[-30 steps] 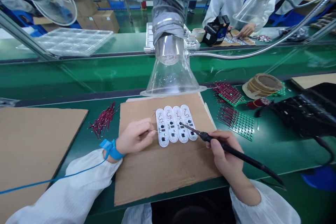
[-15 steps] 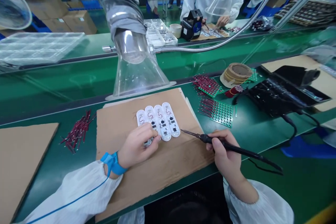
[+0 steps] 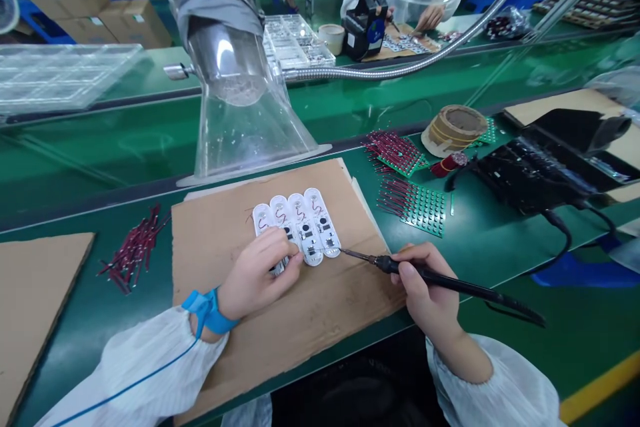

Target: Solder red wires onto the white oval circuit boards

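Holding the soldering iron point(image 3: 450, 283) like a pen, your right hand point(image 3: 423, 287) has its fingers closed firmly round the black grip. The tip sits at the lower end of the rightmost of the four white boards point(image 3: 297, 227) (whether tip and board actually touch, this view cannot settle). The boards lie side by side on a cardboard sheet point(image 3: 320, 327), each carrying a looped red wire. Your left hand point(image 3: 257, 273) rests on their near end, fingers clenched around a small silvery part point(image 3: 277, 268), too hidden to identify. A blue strap point(image 3: 206, 310) circles your left wrist, its cord running along the sleeve.

On the green bench point(image 3: 500, 260), to the right of the cardboard, are two green racks point(image 3: 417, 213) set with red-wired parts, a tape roll point(image 3: 454, 130) and a black unit point(image 3: 530, 173). A pile of loose red wires point(image 3: 133, 257) lies to the left. A clear fume hood point(image 3: 250, 140) stands just beyond the cardboard. Across the line, a co-worker's hand point(image 3: 430, 17) works separately.
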{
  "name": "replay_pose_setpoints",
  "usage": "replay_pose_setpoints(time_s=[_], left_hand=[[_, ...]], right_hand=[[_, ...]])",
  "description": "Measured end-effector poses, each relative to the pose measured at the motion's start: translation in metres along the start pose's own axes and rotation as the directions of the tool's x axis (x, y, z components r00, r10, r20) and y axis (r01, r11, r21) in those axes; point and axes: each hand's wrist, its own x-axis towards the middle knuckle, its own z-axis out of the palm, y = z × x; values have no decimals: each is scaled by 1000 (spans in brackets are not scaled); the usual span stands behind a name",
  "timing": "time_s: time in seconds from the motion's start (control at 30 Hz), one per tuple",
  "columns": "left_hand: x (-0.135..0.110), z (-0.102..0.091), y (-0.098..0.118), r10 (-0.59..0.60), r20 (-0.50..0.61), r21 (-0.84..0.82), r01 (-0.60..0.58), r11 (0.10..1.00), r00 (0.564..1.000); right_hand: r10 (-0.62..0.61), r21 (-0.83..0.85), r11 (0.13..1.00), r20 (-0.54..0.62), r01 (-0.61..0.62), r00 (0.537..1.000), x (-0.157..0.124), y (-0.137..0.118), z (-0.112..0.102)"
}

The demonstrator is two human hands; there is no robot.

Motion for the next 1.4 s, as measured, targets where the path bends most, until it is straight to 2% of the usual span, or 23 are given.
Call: replay_pose_setpoints(time_s=[0.5, 0.7, 0.87, 1.1, 1.27, 1.4], left_hand=[[2, 0, 1, 0, 20, -20, 0, 1000, 1000], [2, 0, 2, -12, 26, -11, 12, 1000, 1000], [2, 0, 2, -2, 28, -16, 3, 1000, 1000], [3, -1, 1, 1, 20, -27, 0, 1000, 1000], [3, -1, 2, -7, 38, -27, 8, 1000, 999], [3, 0, 2, -12, 34, -27, 13, 1000, 999]], right_hand=[[4, -14, 1000, 14, -4, 1000, 0, 0, 0], [14, 25, 1000, -15, -13, 1000, 1, -1, 1], [22, 9, 1000, 30, -22, 999, 1, 0, 1], [-3, 40, 999, 25, 2, 1000, 2, -2, 1], [7, -13, 1000, 70, -6, 998, 2, 0, 1], [-1, -5, 1000, 48, 1, 999, 2, 0, 1]])
